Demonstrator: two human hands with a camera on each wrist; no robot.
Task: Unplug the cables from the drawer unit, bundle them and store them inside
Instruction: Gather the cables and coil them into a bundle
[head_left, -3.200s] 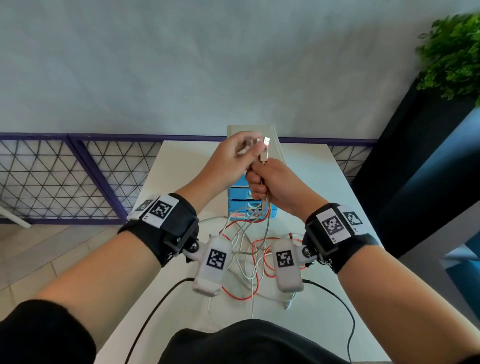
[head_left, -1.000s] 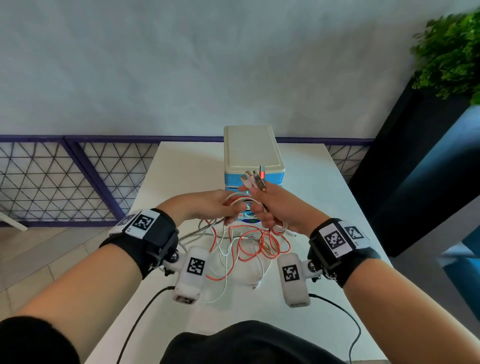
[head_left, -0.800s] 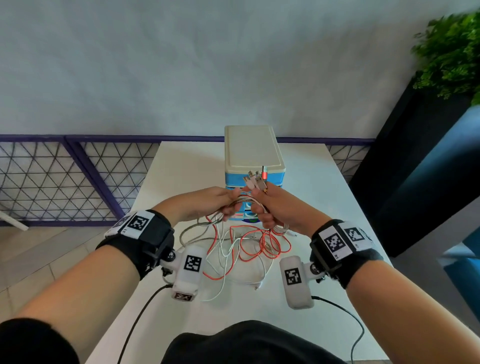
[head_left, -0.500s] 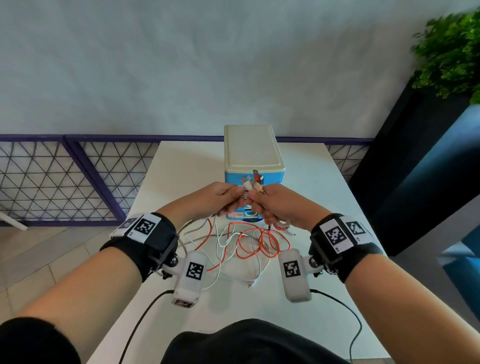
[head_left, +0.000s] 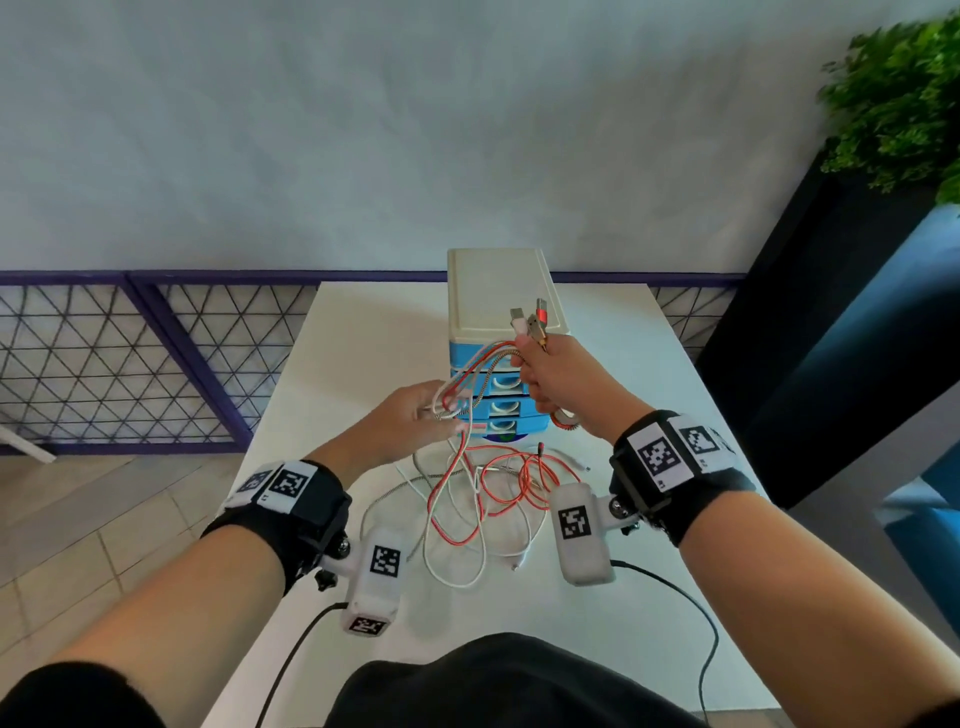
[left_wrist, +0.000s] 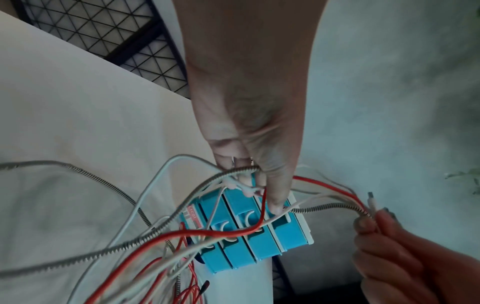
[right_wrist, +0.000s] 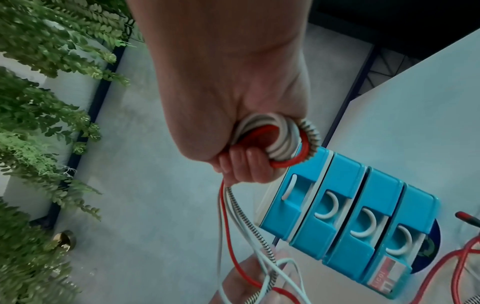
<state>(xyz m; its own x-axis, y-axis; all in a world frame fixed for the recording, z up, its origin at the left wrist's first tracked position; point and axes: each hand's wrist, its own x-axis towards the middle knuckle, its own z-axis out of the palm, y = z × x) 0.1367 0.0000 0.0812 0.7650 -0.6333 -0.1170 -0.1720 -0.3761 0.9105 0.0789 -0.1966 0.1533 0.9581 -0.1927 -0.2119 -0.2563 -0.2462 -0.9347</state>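
The drawer unit (head_left: 500, 291), cream on top with blue drawers (right_wrist: 350, 222), stands at the back of the white table (head_left: 358, 364). My right hand (head_left: 540, 369) grips a coil of red, white and braided cables (right_wrist: 275, 139) in front of the upper drawers, with their USB plugs (head_left: 530, 322) sticking up above the fist. Strands of the same cables (head_left: 467, 379) run down-left to my left hand (head_left: 441, 410), which holds them between its fingers (left_wrist: 272, 195). The rest of the cables (head_left: 483, 504) lies loose and tangled on the table below both hands.
A purple lattice railing (head_left: 130, 364) runs behind and left of the table above a tiled floor (head_left: 78, 519). A dark planter wall (head_left: 810, 338) with a green plant (head_left: 904, 93) stands close on the right. Black wrist-camera leads (head_left: 701, 623) trail over the near edge.
The hands, together half a second ago, have parted: the right rose with the plugs, the left slid down-left along the strands, stretching them. More loose cable is lifted off the table.
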